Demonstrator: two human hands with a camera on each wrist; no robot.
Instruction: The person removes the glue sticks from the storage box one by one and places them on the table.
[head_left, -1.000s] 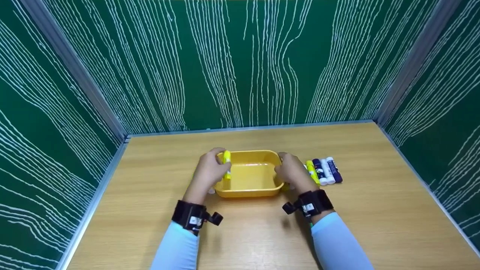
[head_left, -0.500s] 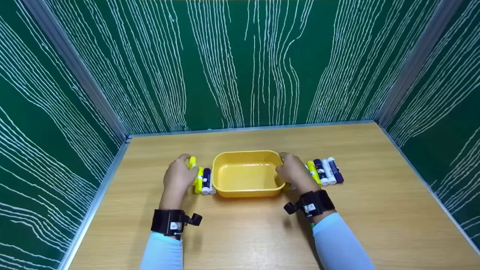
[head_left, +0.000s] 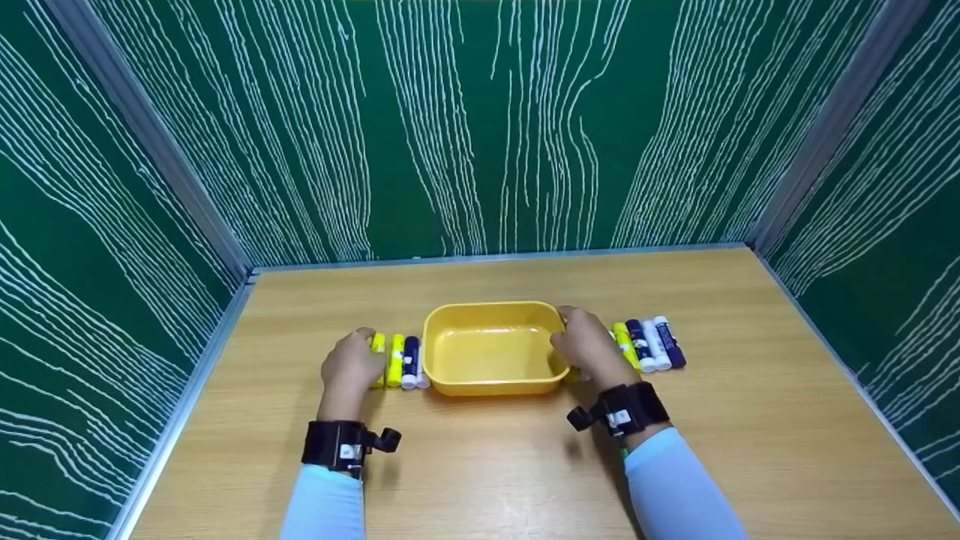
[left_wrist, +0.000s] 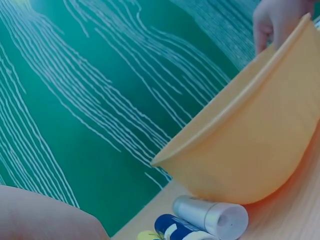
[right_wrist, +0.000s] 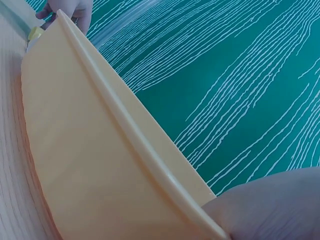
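Observation:
In the head view my left hand pinches a yellow glue stick at the left end of a short row on the table. Beside it lie another yellow glue stick, a dark blue one and a white one. The white stick is next to the wall of a yellow plastic container, which has nothing inside. My right hand grips that container's right rim, thumb on the inner side. In the left wrist view the white glue stick shows up close. The left fingertips are mostly hidden.
Right of the container is a second row of glue sticks, with yellow, dark blue and white ones; my right hand partly covers it. Green panels with white lines border the wooden table at back and sides.
My left hand has carried the yellow glue stick from over the container leftward, then lowered it beside the left row. The right hand stays on the container's rim.

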